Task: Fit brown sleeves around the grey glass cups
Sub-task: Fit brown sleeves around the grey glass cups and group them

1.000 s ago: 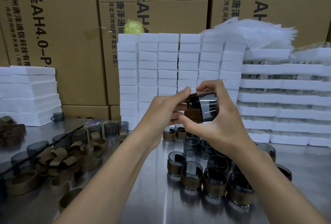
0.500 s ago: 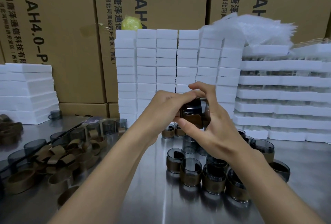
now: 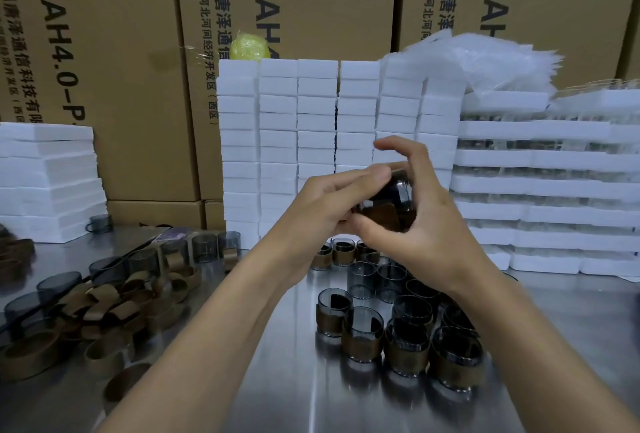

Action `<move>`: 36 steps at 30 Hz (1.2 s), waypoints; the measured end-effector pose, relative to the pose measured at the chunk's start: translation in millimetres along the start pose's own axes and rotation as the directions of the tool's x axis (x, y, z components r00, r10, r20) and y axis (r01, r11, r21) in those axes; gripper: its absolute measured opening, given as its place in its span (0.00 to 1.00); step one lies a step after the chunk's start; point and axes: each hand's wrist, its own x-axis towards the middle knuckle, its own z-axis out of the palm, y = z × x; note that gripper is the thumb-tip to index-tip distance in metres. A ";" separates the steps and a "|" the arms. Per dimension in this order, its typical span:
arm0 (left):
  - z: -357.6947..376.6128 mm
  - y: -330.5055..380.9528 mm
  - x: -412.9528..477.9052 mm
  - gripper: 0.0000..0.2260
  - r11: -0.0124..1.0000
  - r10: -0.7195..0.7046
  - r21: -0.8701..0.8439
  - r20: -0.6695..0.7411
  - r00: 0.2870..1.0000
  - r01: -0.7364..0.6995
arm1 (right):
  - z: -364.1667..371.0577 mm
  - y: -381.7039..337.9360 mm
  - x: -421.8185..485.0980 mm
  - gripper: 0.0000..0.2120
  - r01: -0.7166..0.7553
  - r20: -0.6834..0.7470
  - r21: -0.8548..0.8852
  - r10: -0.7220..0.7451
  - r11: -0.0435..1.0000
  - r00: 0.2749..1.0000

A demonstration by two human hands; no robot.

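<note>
Both hands are up in the middle, above the steel table (image 3: 277, 380), with one grey glass cup (image 3: 398, 190) caught between them. The left hand (image 3: 322, 204) comes in from the left and wraps its fingers over the top of the glass, so that's a proper grip. The right hand (image 3: 429, 238) sits to the right and a bit lower, with its thumb pinching the brown sleeve (image 3: 382, 216) against the glass. Its index and middle fingers are lifted off and curled in the air, touching nothing. The bit that matters imo is that the cup isn't upright. It's tipped over, with its long axis running roughly from the left hand up toward the right. The fingers hide enough that I can't call the exact angle or which end is the mouth. The sleeve covers the lower-left part that shows, and bare dark glass shows above and to the right of it. My guess is any more sliding goes along that axis, with the left hand bracing and the right thumb pushing. Can't tell if the sleeve is fully round yet. The sleeved cups (image 3: 363, 339) stand right below, nearer the right hand, so that's the likely set-down side. The loose sleeves (image 3: 104, 304) and bare cups (image 3: 204, 245) lie well off to the left, nearer the left hand.
</note>
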 end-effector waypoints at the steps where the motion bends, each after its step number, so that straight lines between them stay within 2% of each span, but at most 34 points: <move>1: 0.1 -1.4 0.5 0.18 0.999 -0.012 -0.041 0.018 1.000 0.013 | -1.7 -0.3 1.3 0.38 -0.038 -0.028 0.050 0.039 0.998 0.999; 3: 2.9 -6.1 1.4 0.19 0.976 -0.067 -0.204 0.014 0.998 0.069 | -6.6 0.1 2.0 0.42 -0.107 -0.041 0.091 0.112 0.990 0.993; 4: 5.3 -9.9 2.4 0.19 0.928 -0.126 -0.352 0.005 0.992 0.120 | -9.4 1.2 2.0 0.43 -0.138 -0.026 0.088 0.141 0.986 0.990; 6: 10.1 -17.2 4.7 0.22 0.760 -0.246 -0.617 0.014 0.969 0.202 | -14.6 5.0 2.2 0.41 -0.173 0.003 0.039 0.173 0.984 0.985; 8: 13.6 -24.0 5.8 0.22 0.675 -0.319 -0.694 0.031 0.947 0.251 | -16.5 10.8 3.0 0.35 -0.189 0.013 -0.035 0.189 0.981 0.982; 13: 16.6 -34.3 6.5 0.36 0.620 -0.428 -0.704 0.067 0.901 0.347 | -13.4 22.6 2.0 0.30 -0.238 -0.016 -0.137 0.238 0.962 0.971; 21: 20.1 -36.8 8.4 0.30 0.523 -0.461 -0.794 0.041 0.886 0.309 | -2.7 25.8 1.7 0.30 -0.253 -0.021 -0.195 0.254 0.948 0.967; 26: 20.3 -40.2 10.3 0.30 0.540 -0.468 -0.793 -0.004 0.884 0.282 | -2.5 29.8 -0.2 0.31 -0.203 -0.014 -0.248 0.206 0.947 0.978; 30: 17.8 -46.0 12.3 0.30 0.574 -0.467 -0.763 -0.006 0.884 0.298 | -2.5 33.5 -1.2 0.30 -0.214 -0.001 -0.248 0.221 0.945 0.975; 33: 12.8 -55.7 13.8 0.31 0.638 -0.484 -0.689 -0.013 0.875 0.342 | -0.9 38.8 -2.2 0.26 -0.239 0.050 -0.271 0.261 0.933 0.964; 36: 8.6 -67.6 13.1 0.31 0.709 -0.513 -0.580 -0.034 0.858 0.401 | -2.9 47.0 -3.8 0.16 -0.290 0.079 -0.199 0.310 0.936 0.947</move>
